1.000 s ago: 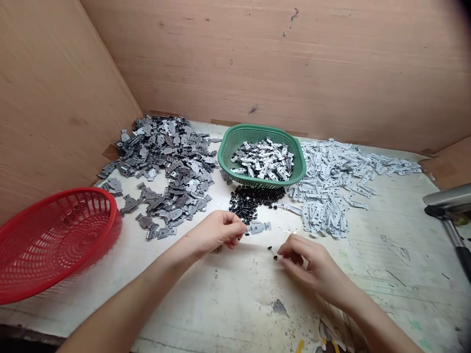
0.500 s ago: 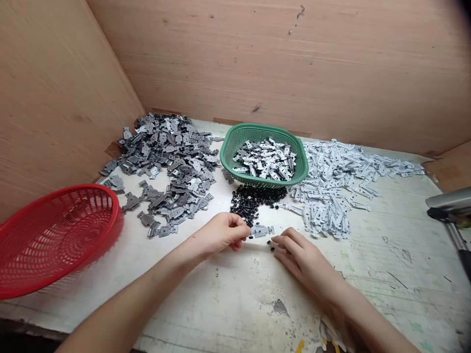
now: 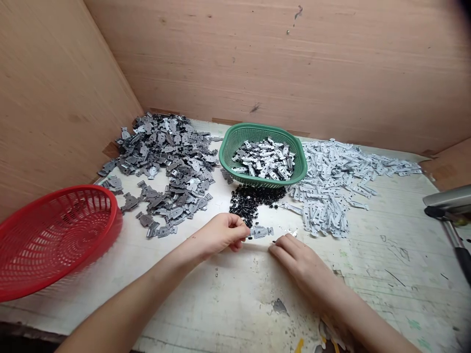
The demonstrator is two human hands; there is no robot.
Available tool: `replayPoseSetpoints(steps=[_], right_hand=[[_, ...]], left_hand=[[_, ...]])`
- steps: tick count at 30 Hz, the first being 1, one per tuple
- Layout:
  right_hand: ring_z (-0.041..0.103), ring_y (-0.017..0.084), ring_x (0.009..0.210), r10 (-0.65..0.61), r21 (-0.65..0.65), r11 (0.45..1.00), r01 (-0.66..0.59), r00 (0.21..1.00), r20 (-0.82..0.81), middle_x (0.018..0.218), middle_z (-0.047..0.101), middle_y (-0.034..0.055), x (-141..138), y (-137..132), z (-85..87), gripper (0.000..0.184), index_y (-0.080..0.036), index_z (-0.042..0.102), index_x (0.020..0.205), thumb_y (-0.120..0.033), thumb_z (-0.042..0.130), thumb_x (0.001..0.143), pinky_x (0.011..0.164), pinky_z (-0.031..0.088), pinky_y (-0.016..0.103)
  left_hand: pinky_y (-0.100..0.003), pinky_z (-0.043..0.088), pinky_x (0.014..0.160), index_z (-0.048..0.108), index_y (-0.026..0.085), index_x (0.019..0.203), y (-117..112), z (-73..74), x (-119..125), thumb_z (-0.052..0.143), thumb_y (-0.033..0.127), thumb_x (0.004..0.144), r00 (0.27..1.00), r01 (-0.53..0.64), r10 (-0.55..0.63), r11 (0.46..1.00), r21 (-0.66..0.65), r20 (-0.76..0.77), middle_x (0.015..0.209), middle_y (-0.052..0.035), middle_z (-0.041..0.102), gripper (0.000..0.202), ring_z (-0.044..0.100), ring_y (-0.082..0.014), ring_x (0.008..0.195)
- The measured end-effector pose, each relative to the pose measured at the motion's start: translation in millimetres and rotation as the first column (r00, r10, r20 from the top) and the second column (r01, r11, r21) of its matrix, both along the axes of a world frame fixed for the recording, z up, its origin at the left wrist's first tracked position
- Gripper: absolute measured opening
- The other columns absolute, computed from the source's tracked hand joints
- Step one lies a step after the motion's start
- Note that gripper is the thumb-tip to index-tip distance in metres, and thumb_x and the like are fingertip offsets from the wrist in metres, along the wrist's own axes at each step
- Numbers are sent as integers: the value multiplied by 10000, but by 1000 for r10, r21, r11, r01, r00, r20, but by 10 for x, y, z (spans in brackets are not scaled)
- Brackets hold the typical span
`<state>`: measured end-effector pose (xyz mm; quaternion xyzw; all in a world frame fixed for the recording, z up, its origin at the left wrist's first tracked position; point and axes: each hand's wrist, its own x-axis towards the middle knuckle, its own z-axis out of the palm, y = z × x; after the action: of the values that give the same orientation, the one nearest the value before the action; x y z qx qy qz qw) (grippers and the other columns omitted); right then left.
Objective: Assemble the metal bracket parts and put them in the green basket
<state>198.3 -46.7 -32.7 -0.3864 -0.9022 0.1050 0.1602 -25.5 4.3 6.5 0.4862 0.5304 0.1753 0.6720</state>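
My left hand point(image 3: 220, 234) is closed in a pinch on one end of a small grey metal plate point(image 3: 262, 231) that lies on the white table point(image 3: 235, 289). My right hand point(image 3: 296, 256) lies just right of that plate, fingers curled, fingertips pinching a tiny black pin at the plate's lower edge. A small heap of black pins point(image 3: 252, 199) sits just beyond both hands.
A dark grey heap of metal plates point(image 3: 165, 162) covers the back left. A green basket point(image 3: 228, 147) holds pale assembled pieces, with a pale heap point(image 3: 338, 181) to its right. A red basket point(image 3: 55, 235) stands at left. A metal tool point(image 3: 449, 206) juts in at right. Plywood walls enclose the back and left.
My right hand slid left with the black pin until its fingertips reached the grey plate. My left hand kept its pinch on the plate, barely moving.
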Motion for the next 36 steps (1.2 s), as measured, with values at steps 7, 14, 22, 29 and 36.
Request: replayPoseSetpoints(steps=[7,14,22,29,36], right_hand=[[527,165,689,-289,-250,949,192,844,-451,769,549,44,34,48,203,78,-213,551,865,-195,481,894,581,447,295],[511,173,744,-193,-242,965,103,902,-386,817,510,53,-98,55,198,128,-206,525,880,-156,412,916,625,431,301],[494,164,722,-266,-333,932,144,895,-357,813,493,43,-93,6,222,109,-205,501,863,-152,419,910,607,416,284],[495,164,738,-254,-335,933,135,904,-344,820,493,46,-85,-7,229,112,-205,504,866,-151,416,909,622,417,286],[503,165,726,-248,-323,935,147,922,-298,825,510,48,-16,12,322,80,-208,528,912,-204,448,902,614,429,290]], left_hand=[[-211,389,521,514,163,652,-14,-82,-6,612,334,669,998,43,-42,999,-16,38,536,29,535,199,502,-96,509],[-221,395,529,520,157,634,-20,-71,9,627,351,657,994,89,-86,995,-36,69,528,35,513,222,488,-91,499],[-226,391,530,508,163,649,-48,-98,23,620,326,674,991,79,-74,996,-38,111,537,37,517,200,477,-88,498],[-226,390,524,521,156,662,-52,-102,41,603,309,689,993,73,-69,997,-31,101,536,33,518,175,478,-89,496],[-227,392,531,527,154,677,-56,-101,26,595,306,704,992,94,-90,995,-41,88,546,27,523,169,486,-92,509]])
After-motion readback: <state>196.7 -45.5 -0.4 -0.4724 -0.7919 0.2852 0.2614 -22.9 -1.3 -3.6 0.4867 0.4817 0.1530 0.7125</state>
